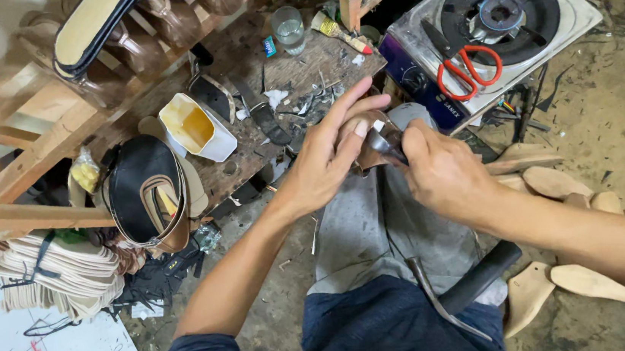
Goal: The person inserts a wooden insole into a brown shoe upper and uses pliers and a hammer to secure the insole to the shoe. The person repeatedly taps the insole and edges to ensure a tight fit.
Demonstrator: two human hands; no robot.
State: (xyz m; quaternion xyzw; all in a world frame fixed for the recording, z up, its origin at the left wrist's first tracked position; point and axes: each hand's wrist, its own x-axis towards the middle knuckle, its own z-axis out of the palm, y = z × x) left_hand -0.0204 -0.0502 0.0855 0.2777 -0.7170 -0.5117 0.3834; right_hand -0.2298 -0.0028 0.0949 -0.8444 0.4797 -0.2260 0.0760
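My left hand (329,151) wraps over a brown leather shoe upper (369,156) held on my knee, thumb pressing its top. My right hand (438,169) grips a dark metal tool (384,146) whose tip meets the leather beside that thumb. A grey cloth (379,230) covers my lap under both hands. Most of the shoe piece is hidden by my fingers.
A hammer with a black handle (475,280) lies across my thigh. Red-handled scissors (469,69) rest on a small gas stove (496,17). A white glue container (197,127), a glass (288,29), a black sandal (147,191) and stacked soles (54,273) crowd the left. Wooden heel pieces (558,182) lie on the right floor.
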